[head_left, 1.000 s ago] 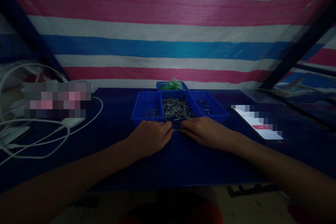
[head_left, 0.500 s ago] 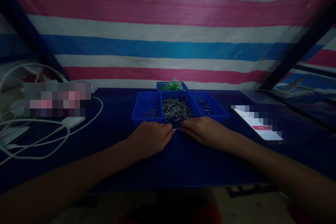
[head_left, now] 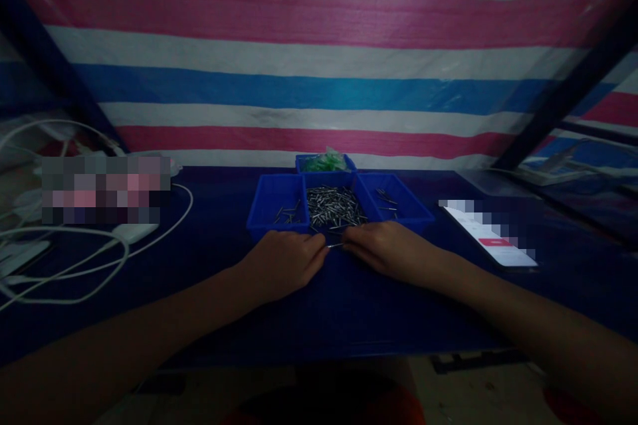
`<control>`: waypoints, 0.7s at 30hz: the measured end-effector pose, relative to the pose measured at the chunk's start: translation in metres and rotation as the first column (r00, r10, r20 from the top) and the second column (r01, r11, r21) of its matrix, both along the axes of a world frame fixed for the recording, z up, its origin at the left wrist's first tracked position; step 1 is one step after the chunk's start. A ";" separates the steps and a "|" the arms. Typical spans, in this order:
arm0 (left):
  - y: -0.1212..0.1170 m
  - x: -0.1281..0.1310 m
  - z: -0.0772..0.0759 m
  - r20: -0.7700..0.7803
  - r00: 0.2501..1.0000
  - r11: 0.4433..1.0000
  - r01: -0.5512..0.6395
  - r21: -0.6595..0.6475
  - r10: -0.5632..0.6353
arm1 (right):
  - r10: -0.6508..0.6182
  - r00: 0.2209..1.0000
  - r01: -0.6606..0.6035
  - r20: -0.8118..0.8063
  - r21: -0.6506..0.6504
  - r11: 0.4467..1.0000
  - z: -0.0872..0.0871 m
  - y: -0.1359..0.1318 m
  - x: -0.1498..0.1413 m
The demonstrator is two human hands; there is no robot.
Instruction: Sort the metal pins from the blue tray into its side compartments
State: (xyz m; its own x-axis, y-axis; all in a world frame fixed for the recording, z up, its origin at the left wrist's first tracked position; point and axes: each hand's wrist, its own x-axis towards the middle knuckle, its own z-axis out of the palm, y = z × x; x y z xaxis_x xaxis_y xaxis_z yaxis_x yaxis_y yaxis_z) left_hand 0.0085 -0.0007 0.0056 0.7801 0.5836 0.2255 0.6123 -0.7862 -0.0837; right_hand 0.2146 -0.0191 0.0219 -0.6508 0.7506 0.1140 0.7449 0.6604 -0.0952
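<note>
Metal pin (head_left: 335, 246) held at both ends

One end is pinched by the left hand (head_left: 286, 262), the other by the right hand (head_left: 386, 246), with a short gap left between them. It is held above the blue table (head_left: 329, 319), just in front of the middle bin (head_left: 331, 179), where similar pins (head_left: 333, 206) are heaped. A few are scattered in the left bin (head_left: 276, 192) and right bin (head_left: 409, 204).
</note>
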 end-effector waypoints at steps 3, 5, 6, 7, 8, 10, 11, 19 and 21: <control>0.000 0.000 0.000 0.011 1.000 1.000 0.002 -0.007 -0.002 | 0.006 1.000 -0.006 -0.002 -0.003 1.000 -0.001 0.000 -0.001; 0.001 0.000 0.000 0.016 1.000 1.000 0.010 -0.009 -0.009 | 0.004 1.000 -0.004 -0.005 -0.010 1.000 -0.001 -0.001 -0.002; 0.001 0.000 0.000 0.018 1.000 1.000 0.016 -0.009 -0.016 | 0.002 1.000 -0.002 -0.007 -0.013 1.000 -0.001 -0.001 -0.002; 0.001 0.000 -0.001 0.021 1.000 1.000 0.021 -0.008 -0.020 | 0.000 1.000 0.000 -0.012 -0.017 1.000 -0.001 -0.001 -0.002; 0.001 0.000 -0.001 0.023 0.999 1.000 0.024 -0.008 -0.024 | -0.008 1.000 0.008 -0.015 -0.018 1.000 -0.001 -0.001 -0.002; 0.001 -0.001 0.000 0.023 0.999 1.000 0.025 -0.008 -0.024 | -0.034 0.999 0.033 -0.022 -0.016 0.999 -0.001 -0.001 -0.001; 0.001 -0.001 0.000 0.020 1.000 1.000 0.023 -0.008 -0.022 | -0.051 0.998 0.051 -0.023 -0.013 0.999 -0.001 0.000 -0.001; 0.002 0.000 0.000 -0.010 1.000 1.000 0.004 0.007 -0.004 | -0.043 0.999 0.043 -0.018 -0.005 0.999 -0.002 0.001 0.000; 0.001 0.000 0.001 -0.004 1.000 1.000 0.001 0.009 0.000 | -0.044 0.999 0.044 -0.010 0.007 0.999 -0.003 0.001 0.000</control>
State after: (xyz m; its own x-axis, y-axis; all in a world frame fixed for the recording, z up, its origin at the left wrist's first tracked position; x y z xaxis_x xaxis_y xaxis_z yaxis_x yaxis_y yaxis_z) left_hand 0.0089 0.0006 0.0061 0.7814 0.5811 0.2277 0.6115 -0.7857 -0.0935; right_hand 0.2142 -0.0184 0.0190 -0.6159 0.7777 0.1258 0.7724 0.6275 -0.0980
